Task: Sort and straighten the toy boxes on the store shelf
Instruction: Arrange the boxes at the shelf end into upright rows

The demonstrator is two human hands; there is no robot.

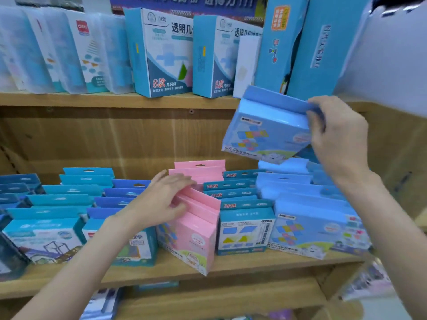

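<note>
My right hand point(339, 135) grips a light-blue toy box point(265, 132) by its right end and holds it tilted in the air above the right-hand rows. My left hand point(161, 199) rests with straight fingers on the tops of the pink boxes point(196, 229), which stand in a row on the middle shelf point(231, 264). Right of them stands a row of teal-and-white boxes point(245, 232), then light-blue boxes point(309, 229) like the one I hold. Left of the pink row are rows of blue and teal boxes point(46, 232).
The upper shelf point(115, 100) carries large blue-and-white boxes point(161, 54), clear plastic cases point(46, 54) at the left and tall blue boxes point(300, 47) at the right. A wooden back panel lies behind the middle shelf. More goods show on a lower shelf point(208, 306).
</note>
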